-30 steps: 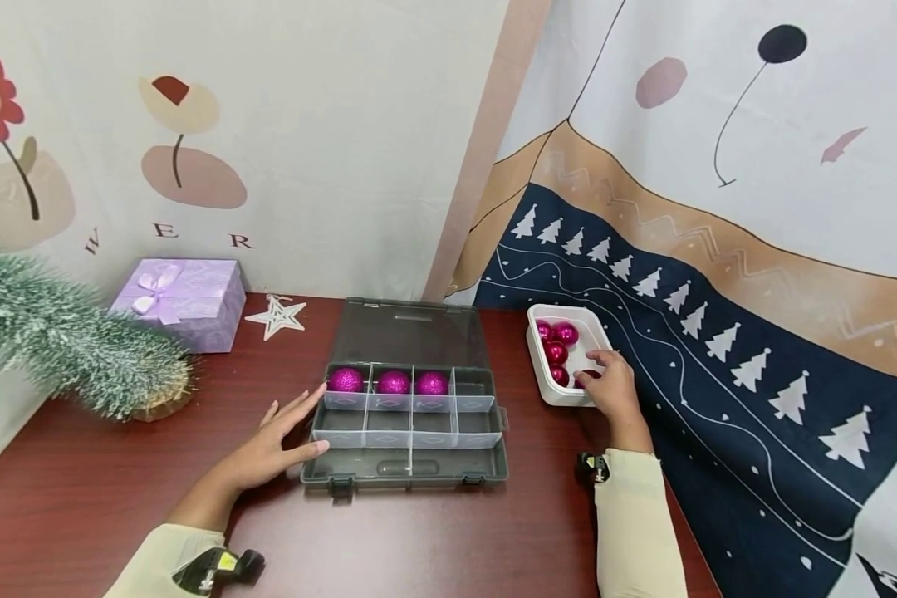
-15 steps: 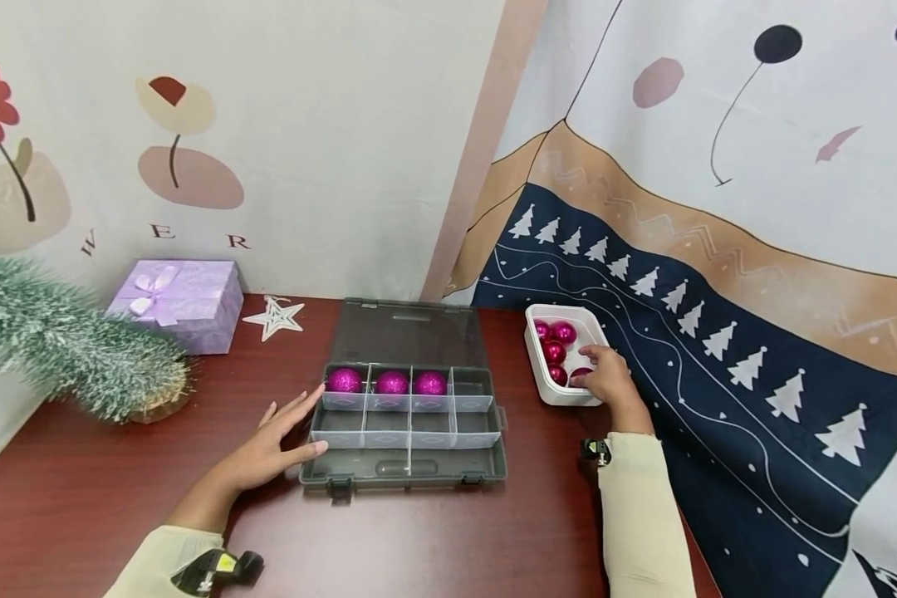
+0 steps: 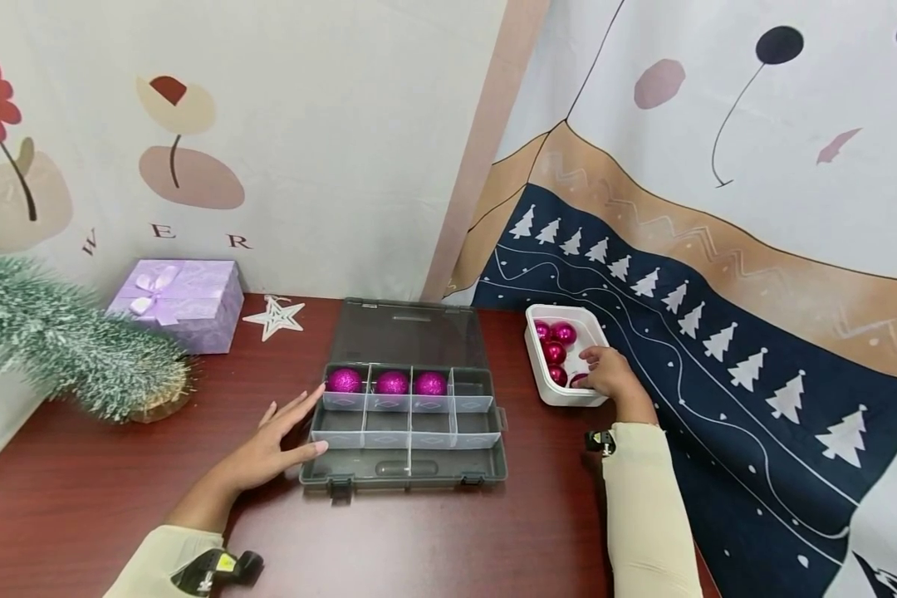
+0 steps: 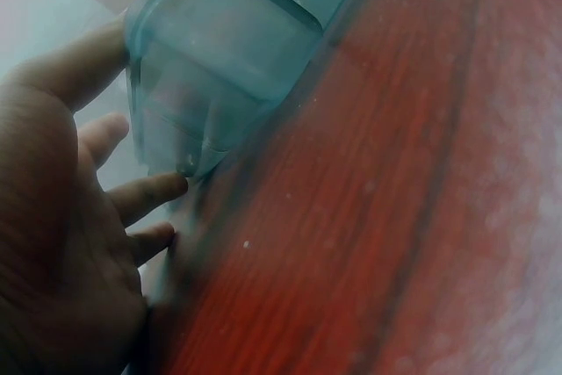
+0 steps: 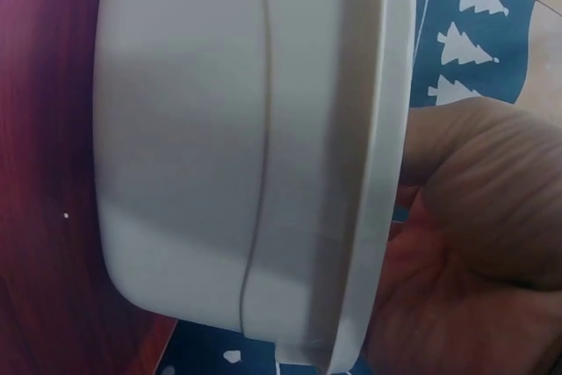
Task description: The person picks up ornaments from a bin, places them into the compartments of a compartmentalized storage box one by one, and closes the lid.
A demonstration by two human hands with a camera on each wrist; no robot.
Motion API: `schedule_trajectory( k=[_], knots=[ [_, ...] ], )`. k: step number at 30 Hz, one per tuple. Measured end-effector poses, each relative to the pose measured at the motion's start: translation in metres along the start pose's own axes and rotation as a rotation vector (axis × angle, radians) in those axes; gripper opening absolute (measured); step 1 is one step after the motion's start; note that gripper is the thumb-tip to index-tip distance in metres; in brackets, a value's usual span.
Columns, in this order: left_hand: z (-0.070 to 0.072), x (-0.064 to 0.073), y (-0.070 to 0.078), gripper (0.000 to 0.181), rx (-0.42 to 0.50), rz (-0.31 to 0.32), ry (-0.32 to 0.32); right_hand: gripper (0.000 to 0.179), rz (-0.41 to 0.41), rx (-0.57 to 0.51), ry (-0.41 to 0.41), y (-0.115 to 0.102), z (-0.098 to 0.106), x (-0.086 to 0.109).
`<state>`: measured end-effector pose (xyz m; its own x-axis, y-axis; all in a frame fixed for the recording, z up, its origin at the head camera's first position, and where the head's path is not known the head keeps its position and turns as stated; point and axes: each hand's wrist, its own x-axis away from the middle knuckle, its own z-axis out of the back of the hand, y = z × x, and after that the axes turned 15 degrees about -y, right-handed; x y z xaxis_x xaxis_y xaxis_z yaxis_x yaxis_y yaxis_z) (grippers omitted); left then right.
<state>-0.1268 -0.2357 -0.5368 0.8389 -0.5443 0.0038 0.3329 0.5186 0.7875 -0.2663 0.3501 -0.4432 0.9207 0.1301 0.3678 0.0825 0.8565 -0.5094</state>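
In the head view, my left hand (image 3: 269, 448) lies with spread fingers against the left side of a grey organizer case (image 3: 456, 465). Its fingertips also meet the clear wall in the left wrist view. Three glittery magenta baubles (image 3: 392, 383) sit in separate back-row compartments. My right hand (image 3: 611, 378) reaches over the near right rim of a white plastic tub (image 3: 549, 394), its fingers and thumb around a shiny bauble (image 3: 579, 380) that they mostly hide. Several other shiny magenta baubles (image 3: 555, 353) lie along the tub's left side. The tub wall hides the fingertips in the right wrist view.
The case's lid (image 3: 411, 332) is folded back on the table (image 3: 433, 548). At the left are a small frosted tree (image 3: 82, 340), a purple gift box (image 3: 187, 303) and a white star ornament (image 3: 275, 318). A printed cloth (image 3: 718, 390) borders the tub's right side.
My right hand has shifted slightly toward the tub's right rim and covers more of the bauble under its fingers. The left hand and the case have stayed in place.
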Motion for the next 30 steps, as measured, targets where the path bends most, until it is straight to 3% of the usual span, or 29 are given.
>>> schedule_trajectory(
  k=[6,14,24,30],
  knots=[
    [0.000,0.000,0.001,0.090,-0.002,0.004,0.004,0.059,-0.019,-0.012,-0.036,-0.001,0.002,0.002],
    [0.001,0.000,0.002,0.091,-0.008,0.005,0.000,0.050,0.045,0.007,-0.043,0.003,0.004,0.003],
    [0.001,0.000,0.002,0.091,-0.002,0.000,-0.001,0.059,0.131,-0.066,0.070,0.004,0.010,0.014],
    [0.001,0.000,0.002,0.090,-0.003,-0.004,0.001,0.050,0.181,-0.158,0.100,0.003,0.010,0.019]
  ],
)
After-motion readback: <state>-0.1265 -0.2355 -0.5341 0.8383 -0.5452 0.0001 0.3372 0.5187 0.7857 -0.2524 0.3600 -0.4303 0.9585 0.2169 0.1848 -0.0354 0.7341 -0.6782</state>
